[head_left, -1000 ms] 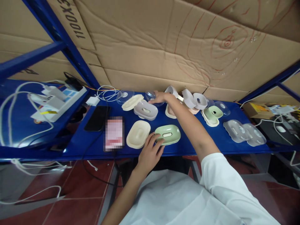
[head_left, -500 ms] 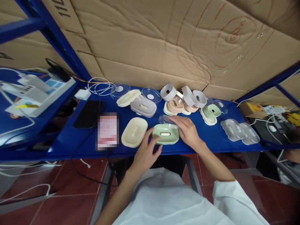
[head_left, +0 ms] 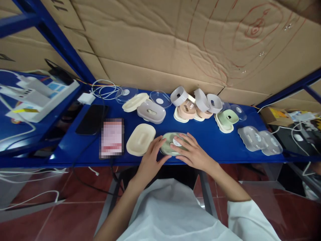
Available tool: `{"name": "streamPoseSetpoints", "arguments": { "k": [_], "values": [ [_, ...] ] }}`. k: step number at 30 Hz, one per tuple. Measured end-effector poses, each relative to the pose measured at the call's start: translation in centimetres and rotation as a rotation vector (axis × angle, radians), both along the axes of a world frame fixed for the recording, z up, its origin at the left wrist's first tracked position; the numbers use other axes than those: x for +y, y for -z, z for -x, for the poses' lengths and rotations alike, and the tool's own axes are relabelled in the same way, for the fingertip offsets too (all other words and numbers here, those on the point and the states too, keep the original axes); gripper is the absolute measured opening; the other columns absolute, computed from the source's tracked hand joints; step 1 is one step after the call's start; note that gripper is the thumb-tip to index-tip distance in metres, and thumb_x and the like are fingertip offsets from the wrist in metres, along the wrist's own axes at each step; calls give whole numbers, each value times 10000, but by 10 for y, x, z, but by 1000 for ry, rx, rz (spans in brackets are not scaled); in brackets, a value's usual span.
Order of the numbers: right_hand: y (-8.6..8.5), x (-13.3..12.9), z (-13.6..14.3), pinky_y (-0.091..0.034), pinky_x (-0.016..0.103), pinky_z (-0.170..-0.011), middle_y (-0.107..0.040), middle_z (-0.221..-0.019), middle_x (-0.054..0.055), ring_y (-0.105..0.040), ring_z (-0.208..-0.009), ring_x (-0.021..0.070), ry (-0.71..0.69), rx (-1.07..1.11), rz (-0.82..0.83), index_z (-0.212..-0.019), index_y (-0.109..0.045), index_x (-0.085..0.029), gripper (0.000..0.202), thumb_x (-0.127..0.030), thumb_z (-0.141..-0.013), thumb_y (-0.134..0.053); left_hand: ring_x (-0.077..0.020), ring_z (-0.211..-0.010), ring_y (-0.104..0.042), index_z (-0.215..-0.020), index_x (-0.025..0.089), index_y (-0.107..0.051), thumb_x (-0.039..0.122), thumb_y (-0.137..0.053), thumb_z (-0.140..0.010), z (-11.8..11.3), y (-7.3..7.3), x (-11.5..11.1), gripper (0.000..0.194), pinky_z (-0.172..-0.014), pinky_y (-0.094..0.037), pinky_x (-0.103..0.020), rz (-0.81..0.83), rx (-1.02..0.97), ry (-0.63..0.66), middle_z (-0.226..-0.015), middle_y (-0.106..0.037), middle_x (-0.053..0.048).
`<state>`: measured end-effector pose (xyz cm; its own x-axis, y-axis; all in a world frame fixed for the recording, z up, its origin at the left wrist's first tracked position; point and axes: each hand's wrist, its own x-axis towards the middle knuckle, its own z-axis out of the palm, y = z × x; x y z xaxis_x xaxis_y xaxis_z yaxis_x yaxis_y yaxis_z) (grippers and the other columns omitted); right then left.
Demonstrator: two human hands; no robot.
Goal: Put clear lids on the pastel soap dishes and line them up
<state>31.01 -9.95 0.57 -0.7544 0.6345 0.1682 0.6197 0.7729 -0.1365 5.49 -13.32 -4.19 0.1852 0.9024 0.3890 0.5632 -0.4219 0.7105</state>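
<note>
A green soap dish (head_left: 167,142) sits near the table's front edge. Over it lies a clear lid (head_left: 177,142) with a round white sticker. My left hand (head_left: 149,159) curls round the dish's left end, thumb at the front and fingers at the back. My right hand (head_left: 194,152) rests with spread fingers on top of the lid, partly covering its right half. Just left of the dish is a cream oval dish (head_left: 140,140), close to my left fingers. I cannot see whether the lid is fully seated.
Behind are a lilac dish (head_left: 151,112), a clear lid (head_left: 160,99), and stacked lilac and peach holders (head_left: 187,110). A green holder (head_left: 229,117) stands at the right, near clear trays (head_left: 250,138). At the left are a black phone (head_left: 92,118), a blurred-out device (head_left: 111,138) and cables.
My right hand has brought the clear lid from behind the green dish forward onto it, and its fingers now spread over the lid. My left hand stays at the dish's left end.
</note>
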Motion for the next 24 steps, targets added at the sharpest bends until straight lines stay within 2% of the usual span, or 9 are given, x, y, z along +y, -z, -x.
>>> {"name": "streamPoseSetpoints", "arguments": {
  "k": [7, 9, 13, 15, 18, 21, 24],
  "values": [
    [3, 10, 1, -381, 612, -1290, -472, -1712, 92, -363, -1633, 334, -39, 6, -12, -1610, -546, -346, 536, -492, -1096, -586, -288, -1467, -596, -1549, 307, -485, 378, -716, -1026, 0, 2, 1, 577, -1196, -541, -484, -16, 5, -18, -1570, -588, -129],
    [7, 10, 1, -386, 626, -1284, -401, -1751, 111, -316, -1653, 353, -8, 40, 8, -1606, -551, -351, 560, -496, -1071, -634, -291, -1468, -594, -1548, 308, -488, 385, -702, -1034, 0, 2, 2, 562, -1194, -541, -489, -18, 12, -20, -1568, -589, -129],
    [12, 10, -1, -384, 657, -1285, -200, -1824, 121, -129, -1702, 384, 88, 145, 52, -1611, -544, -340, 622, -489, -1029, -705, -299, -1461, -598, -1542, 316, -494, 386, -688, -1041, 0, 1, 3, 543, -1191, -542, -501, -27, 17, -25, -1561, -592, -128],
    [11, 11, -4, -399, 632, -1289, -237, -1813, 126, -168, -1698, 364, 72, 178, 76, -1627, -524, -328, 658, -484, -1019, -720, -298, -1462, -597, -1547, 315, -489, 376, -690, -1040, -1, 1, 2, 548, -1192, -541, -503, -26, 16, -18, -1561, -591, -129],
    [8, 11, -11, -432, 596, -1286, -361, -1764, 120, -311, -1655, 343, 67, 189, 81, -1649, -493, -339, 736, -500, -984, -762, -298, -1489, -573, -1567, 318, -471, 349, -673, -1051, -3, -2, -1, 555, -1204, -532, -505, -36, 31, 10, -1607, -552, -136],
    [7, -1, -28, -453, 642, -1262, -423, -1736, 84, -415, -1599, 371, 189, 208, 29, -1682, -412, -432, 809, -551, -962, -760, -306, -1520, -534, -1561, 307, -490, 304, -653, -1057, -4, -8, -5, 529, -1226, -504, -519, -123, 44, -24, -1645, -504, -150],
    [-3, -17, -71, -460, 637, -1246, -481, -1701, 22, -488, -1553, 367, 488, 256, -93, -1674, -288, -593, 854, -647, -938, -718, -362, -1522, -515, -1496, 275, -577, 265, -668, -1037, -3, -14, -7, 468, -1244, -444, -599, -227, 140, -184, -1610, -528, -180]
  ]
}}
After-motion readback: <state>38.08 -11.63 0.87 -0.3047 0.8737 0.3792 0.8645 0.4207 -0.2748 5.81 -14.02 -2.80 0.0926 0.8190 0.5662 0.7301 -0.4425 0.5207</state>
